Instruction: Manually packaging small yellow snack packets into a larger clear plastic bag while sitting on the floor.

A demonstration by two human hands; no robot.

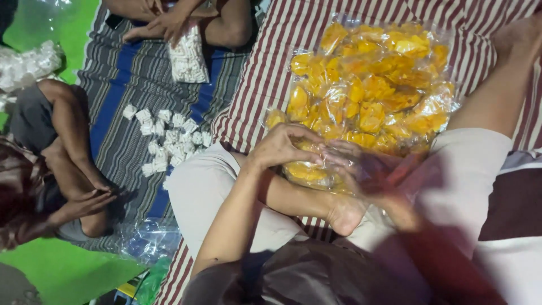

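Where the two hands meet above the crossed legs, a small clear packet of yellow snacks is held at the near edge of a large heap. The left hand is curled over the packet, fingers bent and closed on its top edge. The right hand is blurred; its fingers appear to be partly closed against the same packet, but how firm the hold is cannot be told.

The packet is judged to be light, soft and slippery, its thin plastic film likely to crumple and its contents likely to break if squeezed. The best hold is judged to be at the film edge, not across the filled middle.

Directly beyond the hands, a heap of like yellow packets is seen inside a large clear bag, resting on a red-and-white striped cloth. Further left, small white packets are scattered on a blue-and-grey striped mat. Two other persons are seated there; one person's hands are held together, and another's rest on a bag of white pieces. Crumpled clear plastic lies near the mat's edge.
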